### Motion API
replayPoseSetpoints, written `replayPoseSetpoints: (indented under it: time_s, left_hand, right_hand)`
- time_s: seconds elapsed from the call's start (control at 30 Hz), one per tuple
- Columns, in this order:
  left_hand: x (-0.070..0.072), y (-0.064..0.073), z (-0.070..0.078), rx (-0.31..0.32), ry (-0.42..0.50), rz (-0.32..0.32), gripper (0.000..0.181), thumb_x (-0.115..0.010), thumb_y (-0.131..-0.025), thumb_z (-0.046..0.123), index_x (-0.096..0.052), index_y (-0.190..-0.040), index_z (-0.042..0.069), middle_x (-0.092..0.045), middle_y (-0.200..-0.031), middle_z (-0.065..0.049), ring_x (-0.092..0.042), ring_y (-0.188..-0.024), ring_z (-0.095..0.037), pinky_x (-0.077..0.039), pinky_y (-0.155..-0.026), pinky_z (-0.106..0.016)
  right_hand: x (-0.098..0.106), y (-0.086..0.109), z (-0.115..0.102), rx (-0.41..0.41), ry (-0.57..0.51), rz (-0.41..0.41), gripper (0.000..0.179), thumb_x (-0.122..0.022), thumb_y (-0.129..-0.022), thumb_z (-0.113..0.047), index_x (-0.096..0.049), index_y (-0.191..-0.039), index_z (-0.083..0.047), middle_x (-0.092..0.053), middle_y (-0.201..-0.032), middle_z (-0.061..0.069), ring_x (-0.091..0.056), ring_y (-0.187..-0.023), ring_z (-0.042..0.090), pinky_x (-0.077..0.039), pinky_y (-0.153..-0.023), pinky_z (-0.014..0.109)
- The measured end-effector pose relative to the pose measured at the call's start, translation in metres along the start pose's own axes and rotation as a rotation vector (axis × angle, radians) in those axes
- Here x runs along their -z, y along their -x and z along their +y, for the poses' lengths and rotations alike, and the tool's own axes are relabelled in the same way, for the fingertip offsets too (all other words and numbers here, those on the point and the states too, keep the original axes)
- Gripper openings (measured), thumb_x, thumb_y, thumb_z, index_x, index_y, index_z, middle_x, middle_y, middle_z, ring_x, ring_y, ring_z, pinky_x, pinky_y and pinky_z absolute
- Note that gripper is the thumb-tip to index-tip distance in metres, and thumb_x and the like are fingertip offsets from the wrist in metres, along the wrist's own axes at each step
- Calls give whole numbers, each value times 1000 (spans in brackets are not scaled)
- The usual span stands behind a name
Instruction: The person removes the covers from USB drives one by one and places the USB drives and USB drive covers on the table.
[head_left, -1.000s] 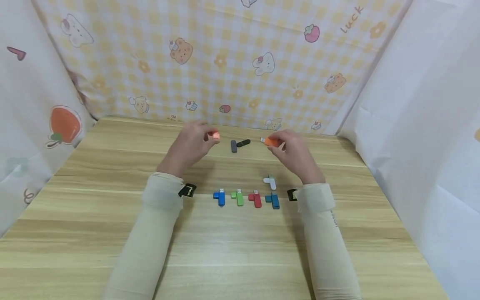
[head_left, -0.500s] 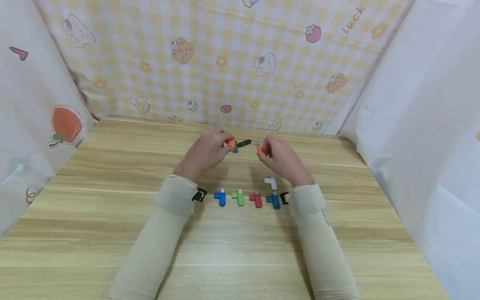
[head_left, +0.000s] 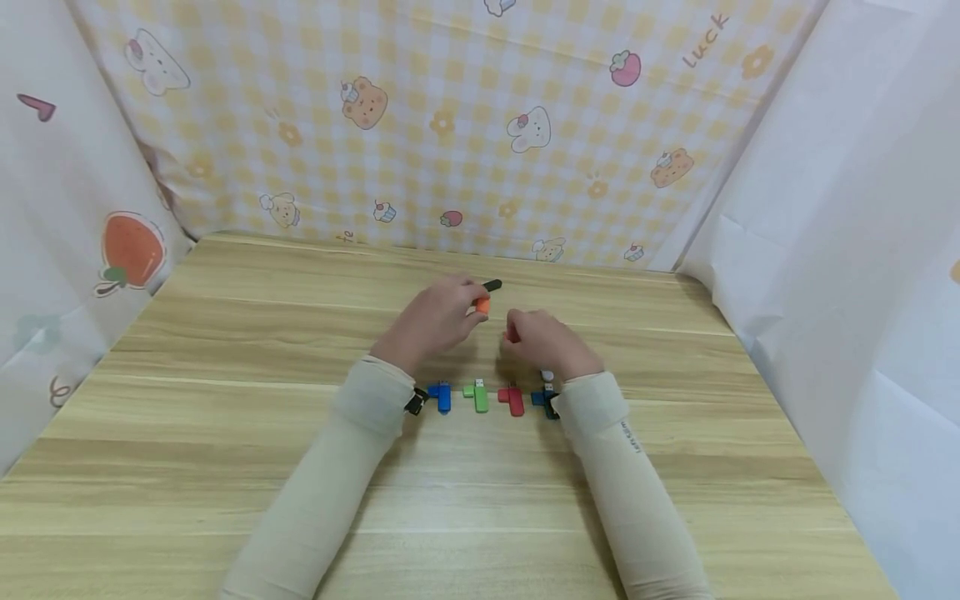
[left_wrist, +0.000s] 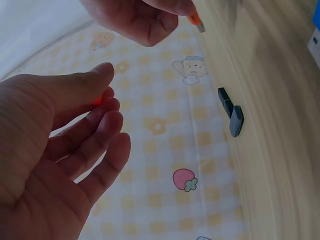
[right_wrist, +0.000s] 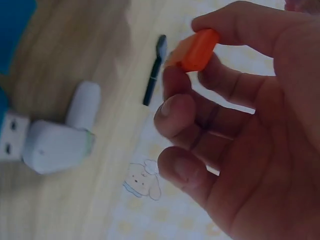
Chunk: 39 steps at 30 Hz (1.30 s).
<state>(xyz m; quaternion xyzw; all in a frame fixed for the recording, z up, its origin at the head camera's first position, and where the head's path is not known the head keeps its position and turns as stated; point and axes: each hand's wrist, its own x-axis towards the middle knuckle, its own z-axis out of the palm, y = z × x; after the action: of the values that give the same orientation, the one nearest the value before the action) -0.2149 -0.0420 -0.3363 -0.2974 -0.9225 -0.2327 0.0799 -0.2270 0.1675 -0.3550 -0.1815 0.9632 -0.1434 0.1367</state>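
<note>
We watched two hands at work above the wood-grain table [head_left: 450, 517], their fingertips facing each other across a narrow gap. Our left hand [head_left: 435, 317] pinched a small orange piece [head_left: 483, 306] between thumb and forefinger, right at the tips, while its other fingers, lightly bent, fanned apart below. Our right hand [head_left: 551, 340] pinched an orange drive [right_wrist: 197, 50], its body lodged between the thumb above and the bent fingers beneath; the rest of those fingers curled loosely around nothing. From the left wrist we saw the drive's metal plug [left_wrist: 201, 28] sticking out past the right fingertips, so the orange piece and the drive hung apart, each in its own pinch. Just beyond the left fingertips lay a black stick [head_left: 491, 286], with a grey drive [left_wrist: 236, 121] beside it, which the left hand hid from the head view. Nearer us than the fingers ran a row: a blue drive [head_left: 444, 397], a green drive [head_left: 481, 397], a red drive [head_left: 515, 401] and a teal drive [head_left: 538, 399], the last partly covered at the right wrist. A white drive [right_wrist: 57, 147] sat below the right hand, mostly hidden from above.
</note>
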Motion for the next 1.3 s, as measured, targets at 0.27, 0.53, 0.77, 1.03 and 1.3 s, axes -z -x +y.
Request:
replayPoseSetpoints:
  time_s: [0.27, 0.53, 0.77, 1.03, 1.3]
  left_hand:
    - [-11, -2, 6, 54, -1, -83, 27, -76, -103, 19, -77, -124, 2, -67, -117, -13, -61, -105, -27, -60, -95, -35]
    - [-19, -5, 8, 76, -12, -133, 27, -77, -102, 14, -77, -125, -1, -68, -117, -14, -60, -106, -27, -60, -99, -33]
    - [-25, -4, 7, 48, -41, -136, 27, -77, -102, 11, -76, -127, 1, -69, -120, -14, -63, -105, -26, -60, -100, -34]
    - [-29, -4, 10, 79, -55, -190, 28, -73, -103, 7, -76, -130, 5, -69, -124, -14, -64, -105, -26, -60, -102, -36]
    - [-42, -4, 8, 111, -3, -225, 20, -69, -103, 3, -74, -122, 1, -73, -115, -14, -66, -98, -26, -61, -98, -38]
  right_hand:
    - [-13, -4, -5, -58, 10, -95, 9, -64, -102, -16, -65, -96, -10, -66, -80, 6, -59, -69, 21, -46, -64, 30]
    - [-17, -4, -8, -50, 48, -120, 12, -67, -102, -14, -66, -91, -9, -66, -78, 4, -58, -69, 18, -46, -65, 28]
    - [-21, -5, -8, -61, 39, -142, 21, -65, -103, -14, -66, -82, -10, -62, -69, 1, -54, -63, 16, -43, -64, 27]
    - [-20, -3, -9, -65, 27, -154, 26, -64, -104, -14, -68, -79, -11, -63, -69, 0, -55, -64, 16, -45, -67, 28]
    - [-19, -4, -11, -77, 42, -167, 34, -64, -105, -14, -64, -71, -11, -53, -64, -2, -47, -59, 14, -40, -62, 27]
